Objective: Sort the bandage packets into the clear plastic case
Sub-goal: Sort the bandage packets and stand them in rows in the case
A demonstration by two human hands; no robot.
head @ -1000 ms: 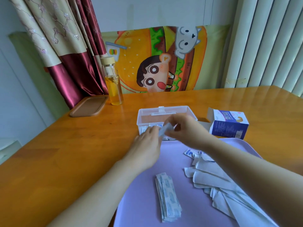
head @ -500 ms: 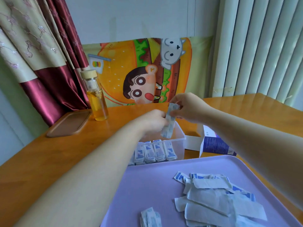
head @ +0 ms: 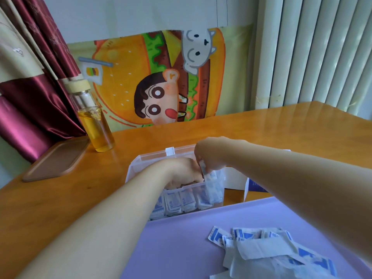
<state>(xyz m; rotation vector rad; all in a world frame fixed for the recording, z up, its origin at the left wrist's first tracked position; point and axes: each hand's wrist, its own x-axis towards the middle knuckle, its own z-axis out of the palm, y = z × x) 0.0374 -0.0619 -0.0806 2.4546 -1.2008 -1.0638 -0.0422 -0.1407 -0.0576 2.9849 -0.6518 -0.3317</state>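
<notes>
Inside the one clear plastic case (head: pixel 150 157) on the tabletop (head: pixel 261 133), fingers of the right hand (head: pixel 209 156) pinch one bandage packet (head: pixel 203 168). The left hand (head: pixel 179 172) curls downward beside it, and its grip cannot be told. At least four filed packets (head: pixel 187 202) line the near wall.

Case (head: pixel 138 162) behind the tray (head: pixel 171 248), both on the table (head: pixel 281 127).
Packets (head: pixel 187 202) stand in the case; loose packets (head: pixel 261 250) lie on the tray's right; box (head: pixel 255 187) right of the case; bottle (head: pixel 96 125) far left.
</notes>
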